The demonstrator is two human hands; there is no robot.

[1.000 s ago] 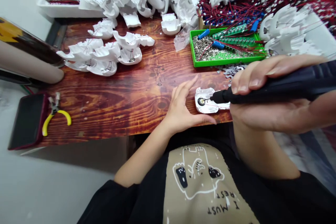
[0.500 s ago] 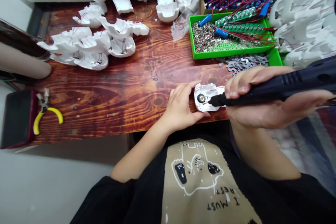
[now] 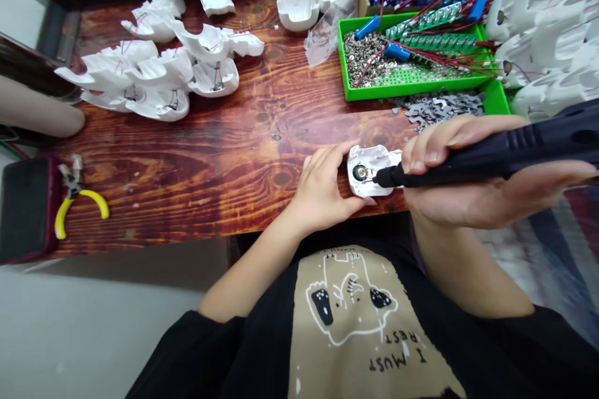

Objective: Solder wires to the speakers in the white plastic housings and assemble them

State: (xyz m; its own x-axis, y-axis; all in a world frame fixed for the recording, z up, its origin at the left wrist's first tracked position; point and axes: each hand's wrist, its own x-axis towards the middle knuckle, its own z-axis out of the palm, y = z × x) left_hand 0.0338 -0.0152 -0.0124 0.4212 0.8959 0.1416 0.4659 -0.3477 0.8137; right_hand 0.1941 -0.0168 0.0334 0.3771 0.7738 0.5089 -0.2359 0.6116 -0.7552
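Note:
A small white plastic shell part (image 3: 369, 165) with a round metal disc in it lies at the near edge of the wooden table (image 3: 224, 156). My left hand (image 3: 325, 190) grips the part from its left side, fingers curled round it. My right hand (image 3: 472, 184) is wrapped round a black electric screwdriver (image 3: 496, 153), whose tip rests on the part just right of the disc.
A green tray (image 3: 421, 84) of screws, blue parts and green strips sits behind, with grey metal pieces (image 3: 440, 106) before it. White shells (image 3: 159, 78) lie at left and along the back. Yellow-handled pliers (image 3: 77, 199) and a dark phone (image 3: 23, 209) lie far left.
My left hand closed from an open pose onto the white part. The screwdriver tip settled onto the part. The view shifted slightly so the table contents sit lower and leftward.

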